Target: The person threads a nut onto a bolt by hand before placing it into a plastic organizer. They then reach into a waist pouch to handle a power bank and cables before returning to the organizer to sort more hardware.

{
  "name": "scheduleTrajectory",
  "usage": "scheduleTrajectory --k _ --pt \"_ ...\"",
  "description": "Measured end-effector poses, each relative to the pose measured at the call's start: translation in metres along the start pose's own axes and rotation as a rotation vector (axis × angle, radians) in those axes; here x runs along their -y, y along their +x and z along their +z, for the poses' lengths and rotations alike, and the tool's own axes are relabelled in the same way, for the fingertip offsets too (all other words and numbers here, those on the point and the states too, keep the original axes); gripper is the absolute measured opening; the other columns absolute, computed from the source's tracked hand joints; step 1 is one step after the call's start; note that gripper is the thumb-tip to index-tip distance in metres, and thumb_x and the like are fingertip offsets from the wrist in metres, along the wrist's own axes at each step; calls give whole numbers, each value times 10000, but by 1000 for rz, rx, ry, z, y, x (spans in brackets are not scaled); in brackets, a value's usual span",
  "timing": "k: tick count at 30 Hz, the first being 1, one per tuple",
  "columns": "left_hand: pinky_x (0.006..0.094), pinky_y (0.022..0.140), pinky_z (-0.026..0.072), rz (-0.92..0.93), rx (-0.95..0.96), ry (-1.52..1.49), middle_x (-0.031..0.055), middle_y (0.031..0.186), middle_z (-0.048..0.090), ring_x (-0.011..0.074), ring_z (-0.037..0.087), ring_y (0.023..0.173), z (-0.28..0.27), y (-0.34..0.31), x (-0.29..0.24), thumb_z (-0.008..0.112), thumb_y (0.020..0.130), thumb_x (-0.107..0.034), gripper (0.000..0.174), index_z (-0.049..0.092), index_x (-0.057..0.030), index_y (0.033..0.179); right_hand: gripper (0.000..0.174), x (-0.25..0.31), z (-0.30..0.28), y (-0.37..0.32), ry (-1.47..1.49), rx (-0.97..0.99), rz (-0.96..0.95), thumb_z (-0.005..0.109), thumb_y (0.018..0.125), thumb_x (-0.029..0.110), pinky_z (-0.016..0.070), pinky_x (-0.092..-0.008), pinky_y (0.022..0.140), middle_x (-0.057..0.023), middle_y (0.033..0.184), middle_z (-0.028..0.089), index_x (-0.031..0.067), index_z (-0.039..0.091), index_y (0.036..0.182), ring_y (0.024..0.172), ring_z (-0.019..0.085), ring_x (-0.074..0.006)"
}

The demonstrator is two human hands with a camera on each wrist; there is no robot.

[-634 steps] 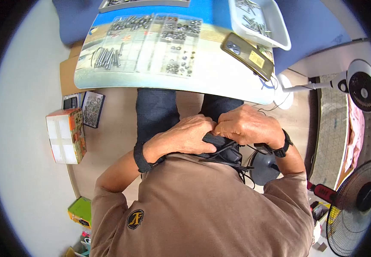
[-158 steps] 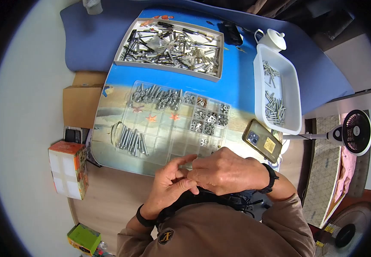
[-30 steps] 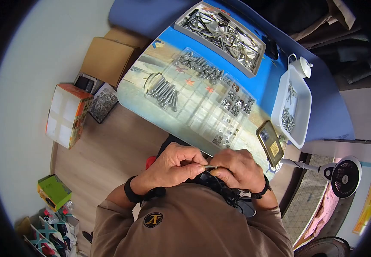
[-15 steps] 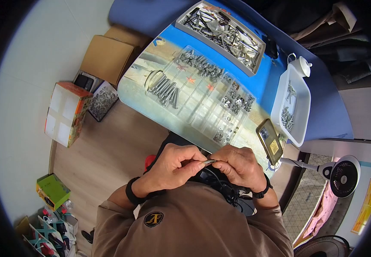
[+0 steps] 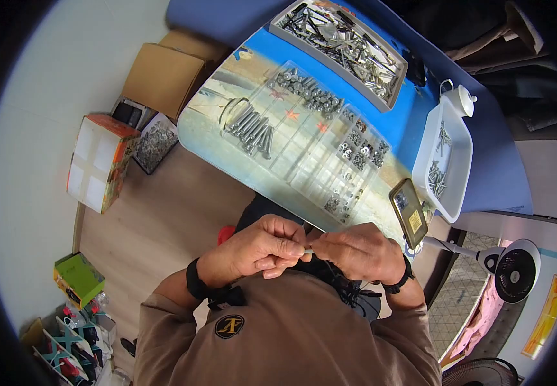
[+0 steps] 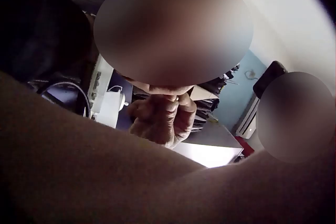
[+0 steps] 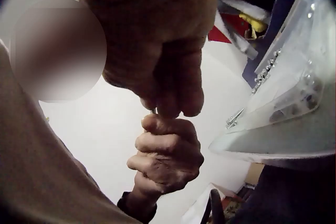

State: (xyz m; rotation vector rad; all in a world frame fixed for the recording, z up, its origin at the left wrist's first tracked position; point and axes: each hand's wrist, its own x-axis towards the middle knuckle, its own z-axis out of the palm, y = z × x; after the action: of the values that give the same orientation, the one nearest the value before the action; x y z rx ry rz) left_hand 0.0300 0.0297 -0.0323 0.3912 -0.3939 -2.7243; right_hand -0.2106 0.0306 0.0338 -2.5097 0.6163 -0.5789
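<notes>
Both hands meet in front of the shirt, just off the table's near edge. My left hand [image 5: 262, 246] pinches a small slim metal piece like a screw [image 5: 308, 251] between thumb and fingertips. My right hand [image 5: 361, 252] holds its other end with curled fingers, which hide most of it. In the right wrist view only a sliver of metal [image 7: 153, 111] shows between the fingertips. In front of the hands lies a clear plastic organizer box [image 5: 289, 168] with bolts [image 5: 250, 130] at its left, more bolts at the back, and nuts and washers [image 5: 359, 147] in small compartments.
A grey-edged tray [image 5: 283, 27] of mixed screws stands at the back of the table. To the right are a white tub [image 5: 464, 168] with screws, a white teapot [image 5: 462, 101] and a phone [image 5: 410, 209]. A fan [image 5: 516, 270] stands beyond. Boxes [image 5: 95, 164] sit on the left floor.
From bent over the lap, the hands have come up to the table's near edge. In the last half second the fingers have closed together, covering more of the metal piece.
</notes>
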Motion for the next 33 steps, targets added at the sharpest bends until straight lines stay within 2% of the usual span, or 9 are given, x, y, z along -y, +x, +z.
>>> scheduleTrajectory --k 3,6,8,14,21,25,27,29,33 --pt "243 403 370 150 -68 193 31 586 506 44 353 397 9 -2 -1 647 959 -125 201 650 74 931 285 -5 8 0 166 -146 92 761 779 8 572 -331 530 -116 904 701 14 687 1054 677 697 -251" --pt "242 411 371 162 -87 282 33 591 516 45 357 411 12 -4 -6 639 967 -125 193 655 65 938 237 -3 7 2 221 -161 121 765 809 26 576 -339 546 -127 896 710 14 690 1034 686 705 -258" --pt "241 415 373 147 -88 279 31 592 516 45 362 417 12 -4 -8 638 968 -125 190 654 62 936 195 -1 3 3 213 -95 146 770 857 104 588 -344 596 -135 879 732 17 683 1008 728 731 -271" --pt "232 428 381 189 -113 306 22 600 524 40 375 437 18 -3 -6 640 965 -129 183 639 41 899 206 -1 2 4 370 -173 211 752 878 118 563 -352 577 -139 876 707 -8 688 1028 694 705 -289" --pt "227 426 378 262 -191 445 19 604 526 36 389 448 24 -2 -5 633 963 -122 181 629 40 881 208 1 3 1 353 -153 302 729 900 118 562 -356 578 -157 868 705 -33 681 1035 681 703 -303" --pt "216 394 362 176 -120 304 25 596 541 41 411 412 11 -1 -3 625 966 -106 158 643 42 911 186 2 7 0 276 -150 187 729 858 58 561 -340 535 -147 858 702 -25 691 1020 670 704 -275" --pt "218 390 362 6 22 48 12 582 509 35 381 394 3 0 -2 646 954 -124 183 645 57 929 201 2 8 1 266 -155 141 729 832 29 560 -331 519 -138 856 701 -21 697 1024 667 705 -259" --pt "227 388 354 -38 51 17 -6 561 477 33 368 387 0 1 -1 645 953 -128 196 639 65 922 278 2 6 1 73 -126 -32 726 765 -7 560 -313 505 -131 888 691 -33 701 1040 667 702 -230" --pt "230 389 343 -122 108 -48 -27 544 445 22 358 380 -3 1 2 646 951 -129 202 632 70 920 322 1 -1 5 -10 -70 -148 725 741 -11 570 -313 517 -136 925 678 -55 694 1058 672 699 -223"
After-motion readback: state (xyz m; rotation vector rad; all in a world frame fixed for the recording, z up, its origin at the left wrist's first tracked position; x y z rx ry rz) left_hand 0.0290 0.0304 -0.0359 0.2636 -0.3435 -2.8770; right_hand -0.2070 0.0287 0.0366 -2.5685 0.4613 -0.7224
